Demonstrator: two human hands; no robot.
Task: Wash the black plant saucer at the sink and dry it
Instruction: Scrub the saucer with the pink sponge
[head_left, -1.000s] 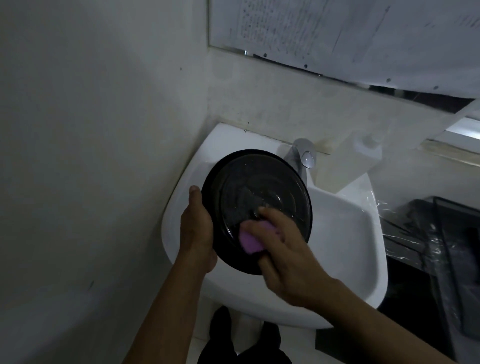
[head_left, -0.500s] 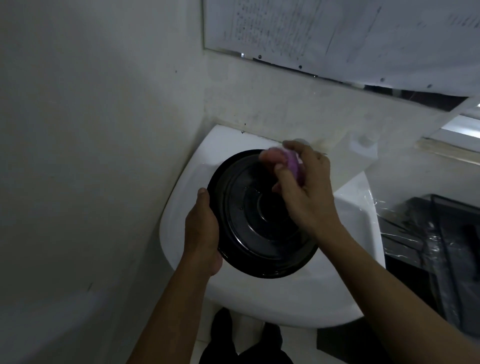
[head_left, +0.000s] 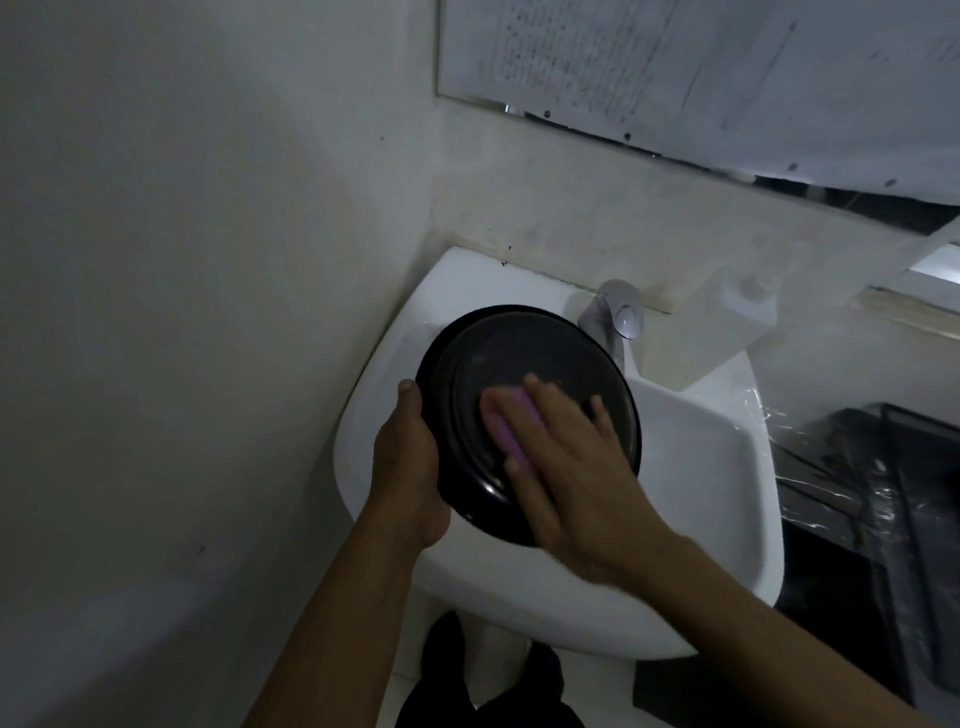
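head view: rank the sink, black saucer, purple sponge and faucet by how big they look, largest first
1. sink
2. black saucer
3. faucet and purple sponge: these look about alike, and the right hand hides part of the sponge, so I leave them unranked.

You get a dim, grey picture. The white ceramic sink (head_left: 691, 467) is the brightest thing. Glints sit on the shiny metal tap (head_left: 618, 312), on the low rim of the round black plastic plant saucer (head_left: 519, 353), and on the crinkly clear plastic wrap (head_left: 810, 441) past the sink's right edge. Your right hand (head_left: 576, 467) is smeared with blur. Straight lines bend near the picture's sides.
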